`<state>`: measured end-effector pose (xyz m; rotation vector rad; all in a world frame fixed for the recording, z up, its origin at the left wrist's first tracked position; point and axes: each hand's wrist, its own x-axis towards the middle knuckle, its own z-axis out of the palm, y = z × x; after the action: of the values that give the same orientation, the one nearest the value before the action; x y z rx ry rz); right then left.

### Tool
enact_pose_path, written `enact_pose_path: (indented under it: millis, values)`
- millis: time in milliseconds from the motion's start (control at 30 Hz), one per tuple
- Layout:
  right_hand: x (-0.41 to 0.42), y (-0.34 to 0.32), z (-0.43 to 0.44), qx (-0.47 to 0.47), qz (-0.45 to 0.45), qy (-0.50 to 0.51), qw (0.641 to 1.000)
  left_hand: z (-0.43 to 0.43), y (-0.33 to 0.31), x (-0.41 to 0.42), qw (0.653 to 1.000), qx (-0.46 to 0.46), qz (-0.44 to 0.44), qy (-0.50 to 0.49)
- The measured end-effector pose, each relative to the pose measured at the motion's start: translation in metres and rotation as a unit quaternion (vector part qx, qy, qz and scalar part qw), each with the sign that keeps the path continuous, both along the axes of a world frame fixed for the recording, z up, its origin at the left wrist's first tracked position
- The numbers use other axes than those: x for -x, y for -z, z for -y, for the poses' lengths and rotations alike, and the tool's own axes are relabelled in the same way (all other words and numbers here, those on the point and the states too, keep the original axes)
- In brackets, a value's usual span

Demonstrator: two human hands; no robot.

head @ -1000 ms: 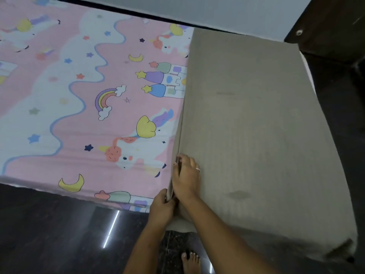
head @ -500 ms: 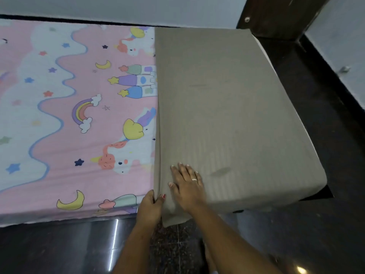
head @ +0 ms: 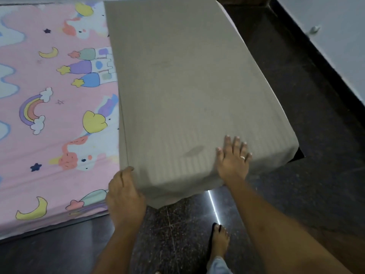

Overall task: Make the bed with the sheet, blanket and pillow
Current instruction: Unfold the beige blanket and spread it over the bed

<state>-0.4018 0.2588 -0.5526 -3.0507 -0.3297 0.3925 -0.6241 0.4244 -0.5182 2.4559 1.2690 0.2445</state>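
Soft grey blanket (head: 183,91) being smoothed at the bed's foot.
Left hand (head: 124,192) grip pinches the limp hem at 7 o'clock; right hand (head: 234,159) lies spread flat.

The one camera sits on my head, looking steeply forward and down from close above the near edge of the bed (head: 59,220), with the floor (head: 177,234) under me.

A home bedroom is showing here: a bed (head: 292,143) wearing a pink unicorn sheet (head: 59,119), standing on dark polished floor (head: 316,155) beside a pale wall (head: 335,36).
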Motion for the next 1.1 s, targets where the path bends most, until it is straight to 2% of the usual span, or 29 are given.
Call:
enact_pose_path:
  millis: [67, 133, 233, 267, 333, 400, 500, 567, 700, 800, 867, 900, 933, 1000, 1033, 1100]
  values:
    - [0.004, -0.004, -0.024, -0.009, 0.022, 0.005, 1.0, 0.007, 0.007, -0.015, 0.998, 0.011, 0.025, 0.057]
    - [0.024, -0.006, -0.059, -0.048, 0.012, -0.135, 0.99, 0.012, 0.02, -0.031, 0.993, 0.058, 0.044, 0.097]
    - [0.07, -0.003, -0.097, -0.091, -0.048, -0.383, 0.918, 0.016, 0.04, -0.045, 0.989, 0.104, 0.019, 0.101]
    - [0.076, 0.0, -0.1, -0.085, -0.055, -0.419, 0.902, 0.016, 0.045, -0.046, 0.99, 0.107, 0.0, 0.087]
    - [0.061, 0.007, -0.092, -0.074, -0.035, -0.437, 0.896, 0.017, 0.05, -0.044, 0.992, 0.096, -0.039, 0.076]
    - [0.024, 0.016, -0.069, -0.071, -0.013, -0.398, 0.914, 0.019, 0.052, -0.045, 0.992, 0.08, -0.062, 0.078]
    - [-0.048, 0.019, -0.007, -0.045, 0.033, -0.272, 0.961, 0.024, 0.049, -0.053, 0.99, 0.084, -0.1, 0.045]
    - [-0.09, 0.015, 0.046, -0.021, 0.061, -0.191, 0.979, 0.03, 0.045, -0.062, 0.989, 0.089, -0.121, 0.012]
    - [-0.136, 0.008, 0.122, -0.018, 0.08, -0.028, 0.996, 0.044, 0.036, -0.081, 0.985, 0.108, -0.13, -0.043]
    - [-0.139, 0.003, 0.105, -0.004, 0.088, 0.055, 0.995, 0.054, 0.033, -0.096, 0.983, 0.104, -0.15, -0.004]
    - [-0.121, -0.002, 0.061, 0.0, 0.101, -0.013, 0.995, 0.061, 0.033, -0.112, 0.984, 0.099, -0.146, 0.024]
    - [-0.105, 0.001, 0.034, -0.025, 0.089, -0.101, 0.991, 0.063, 0.033, -0.122, 0.985, 0.1, -0.141, 0.025]
    - [-0.083, 0.004, 0.006, -0.051, 0.055, -0.213, 0.974, 0.064, 0.033, -0.132, 0.985, 0.103, -0.136, 0.022]
    - [-0.04, 0.005, -0.033, -0.054, -0.018, -0.404, 0.913, 0.063, 0.033, -0.15, 0.985, 0.108, -0.133, 0.013]
    - [-0.034, 0.006, -0.041, -0.052, -0.028, -0.445, 0.893, 0.062, 0.035, -0.158, 0.985, 0.107, -0.132, 0.008]
    - [-0.058, 0.01, -0.042, -0.067, -0.024, -0.443, 0.894, 0.059, 0.038, -0.169, 0.986, 0.105, -0.132, -0.009]
